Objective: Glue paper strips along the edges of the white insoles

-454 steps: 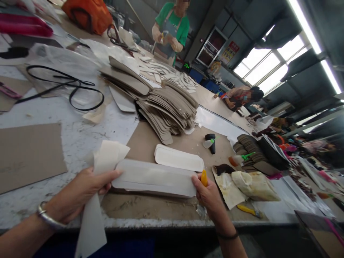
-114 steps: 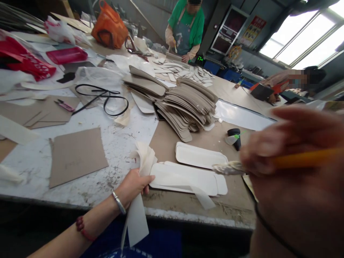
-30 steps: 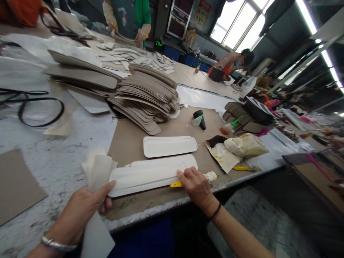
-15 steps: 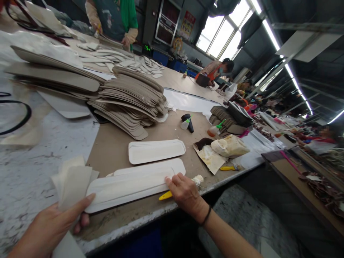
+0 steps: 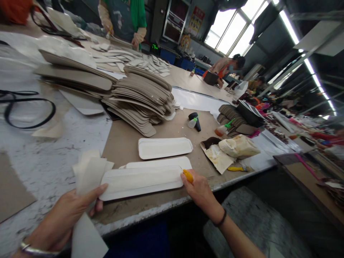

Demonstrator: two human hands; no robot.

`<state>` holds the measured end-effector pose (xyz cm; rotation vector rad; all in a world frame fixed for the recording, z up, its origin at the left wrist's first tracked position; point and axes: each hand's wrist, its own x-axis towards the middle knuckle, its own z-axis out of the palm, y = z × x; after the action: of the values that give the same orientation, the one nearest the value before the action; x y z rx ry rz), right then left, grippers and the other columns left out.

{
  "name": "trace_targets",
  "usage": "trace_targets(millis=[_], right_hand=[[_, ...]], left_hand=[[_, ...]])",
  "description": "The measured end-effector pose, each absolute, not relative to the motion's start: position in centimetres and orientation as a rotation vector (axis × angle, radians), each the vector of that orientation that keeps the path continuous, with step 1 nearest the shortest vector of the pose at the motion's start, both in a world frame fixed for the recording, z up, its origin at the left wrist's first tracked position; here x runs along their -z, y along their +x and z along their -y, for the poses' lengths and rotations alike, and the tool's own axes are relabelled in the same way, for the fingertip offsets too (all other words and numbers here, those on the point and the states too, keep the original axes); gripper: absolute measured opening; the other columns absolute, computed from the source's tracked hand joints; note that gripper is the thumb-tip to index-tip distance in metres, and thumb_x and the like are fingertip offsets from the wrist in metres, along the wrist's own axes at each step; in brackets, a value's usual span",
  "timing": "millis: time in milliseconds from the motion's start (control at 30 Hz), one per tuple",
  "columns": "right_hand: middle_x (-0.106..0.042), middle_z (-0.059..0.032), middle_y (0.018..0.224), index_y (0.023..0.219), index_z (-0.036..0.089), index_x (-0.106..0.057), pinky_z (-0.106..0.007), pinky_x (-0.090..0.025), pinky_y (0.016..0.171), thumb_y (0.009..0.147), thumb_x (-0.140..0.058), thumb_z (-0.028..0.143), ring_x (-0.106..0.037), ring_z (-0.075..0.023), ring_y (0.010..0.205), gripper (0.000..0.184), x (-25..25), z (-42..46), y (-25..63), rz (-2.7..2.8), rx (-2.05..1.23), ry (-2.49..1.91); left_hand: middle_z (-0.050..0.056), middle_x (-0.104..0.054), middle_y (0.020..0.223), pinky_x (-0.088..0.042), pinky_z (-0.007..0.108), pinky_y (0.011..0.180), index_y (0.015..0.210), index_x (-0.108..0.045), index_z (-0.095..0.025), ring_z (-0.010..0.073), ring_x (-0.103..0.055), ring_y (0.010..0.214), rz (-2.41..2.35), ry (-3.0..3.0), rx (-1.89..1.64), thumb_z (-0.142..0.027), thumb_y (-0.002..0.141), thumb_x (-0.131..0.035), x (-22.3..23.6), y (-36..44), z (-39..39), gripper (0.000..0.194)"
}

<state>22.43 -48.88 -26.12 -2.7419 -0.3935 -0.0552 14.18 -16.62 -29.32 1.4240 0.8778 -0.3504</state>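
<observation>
A long white padded piece (image 5: 142, 181) lies near the table's front edge on top of another white piece. My left hand (image 5: 64, 215) grips a bundle of white strips (image 5: 88, 175), and its thumb rests on the piece's left end. At the piece's right end, my right hand (image 5: 200, 190) is closed around a yellow-handled brush (image 5: 188, 175). A second stack of white pieces (image 5: 164, 147) lies just behind.
A tall fanned pile of grey-brown board pieces (image 5: 139, 98) sits mid-table. Glue bottles (image 5: 194, 121), a glue-smeared bag (image 5: 239, 146) and another yellow brush (image 5: 236, 168) lie to the right. A black cord (image 5: 27, 107) loops at left. People in the background work along the table.
My right hand has lifted the brush from lying flat by the table edge to upright at the white piece's right end. The view swung slightly left.
</observation>
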Motion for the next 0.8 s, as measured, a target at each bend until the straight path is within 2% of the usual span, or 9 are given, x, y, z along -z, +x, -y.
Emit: trace_targets(millis=[100, 200, 367, 533, 667, 800], right_hand=[[-0.06, -0.0055, 0.067, 0.077, 0.017, -0.057, -0.028, -0.04, 0.06, 0.088, -0.042, 0.054, -0.054, -0.0185, 0.062, 0.041, 25.6, 48.3, 22.7, 0.232, -0.17, -2.493], [-0.058, -0.0039, 0.065, 0.076, 0.017, -0.056, -0.027, -0.039, 0.055, 0.079, -0.052, 0.061, -0.051, -0.0172, 0.059, 0.044, 25.0, 47.7, 22.9, 0.106, -0.318, -2.226], [-0.039, 0.0048, 0.049, 0.072, 0.019, -0.051, -0.025, -0.028, 0.044, 0.073, -0.06, 0.061, -0.034, -0.0113, 0.045, 0.043, 24.2, 46.9, 22.6, -0.035, -0.369, -2.043], [-0.041, 0.0033, 0.055, 0.072, 0.019, -0.049, -0.023, -0.029, 0.046, 0.075, -0.06, 0.059, -0.035, -0.0106, 0.05, 0.042, 24.1, 46.5, 22.5, 0.057, -0.341, -2.008], [-0.036, 0.0053, 0.051, 0.072, 0.02, -0.047, -0.023, -0.026, 0.044, 0.077, -0.059, 0.058, -0.031, -0.0098, 0.047, 0.04, 24.4, 46.6, 22.7, 0.063, -0.32, -2.019], [-0.042, 0.0028, 0.059, 0.075, 0.019, -0.048, -0.023, -0.031, 0.048, 0.077, -0.057, 0.057, -0.035, -0.0109, 0.053, 0.039, 24.1, 46.5, 22.7, 0.091, -0.311, -2.037]], left_hand=[[0.001, -0.05, 0.045, -0.028, 0.021, 0.044, 0.043, -0.056, -0.014, 0.0098, -0.038, 0.045, -0.804, 1.43, 0.211, -0.071, 0.043, -0.074, 28.1, 13.9, 17.4, 0.059], [0.003, -0.054, 0.047, -0.032, 0.02, 0.048, 0.046, -0.057, -0.014, 0.0099, -0.04, 0.047, -0.727, 1.435, 0.2, -0.068, 0.048, -0.073, 26.9, 13.9, 17.7, 0.057], [0.003, -0.052, 0.046, -0.032, 0.021, 0.045, 0.045, -0.057, -0.013, 0.01, -0.039, 0.047, -0.732, 1.435, 0.159, -0.067, 0.051, -0.074, 26.4, 13.5, 17.6, 0.056], [0.005, -0.053, 0.052, -0.038, 0.023, 0.043, 0.045, -0.057, -0.015, 0.0142, -0.045, 0.052, -0.716, 1.438, 0.161, -0.064, 0.058, -0.075, 27.7, 13.1, 16.9, 0.053], [0.006, -0.054, 0.054, -0.04, 0.023, 0.044, 0.046, -0.058, -0.016, 0.0155, -0.047, 0.054, -0.691, 1.482, 0.162, -0.065, 0.065, -0.07, 28.0, 13.1, 16.6, 0.054], [0.007, -0.056, 0.054, -0.041, 0.023, 0.044, 0.044, -0.057, -0.017, 0.0155, -0.049, 0.054, -0.707, 1.501, 0.151, -0.068, 0.062, -0.071, 28.0, 13.1, 16.6, 0.056]])
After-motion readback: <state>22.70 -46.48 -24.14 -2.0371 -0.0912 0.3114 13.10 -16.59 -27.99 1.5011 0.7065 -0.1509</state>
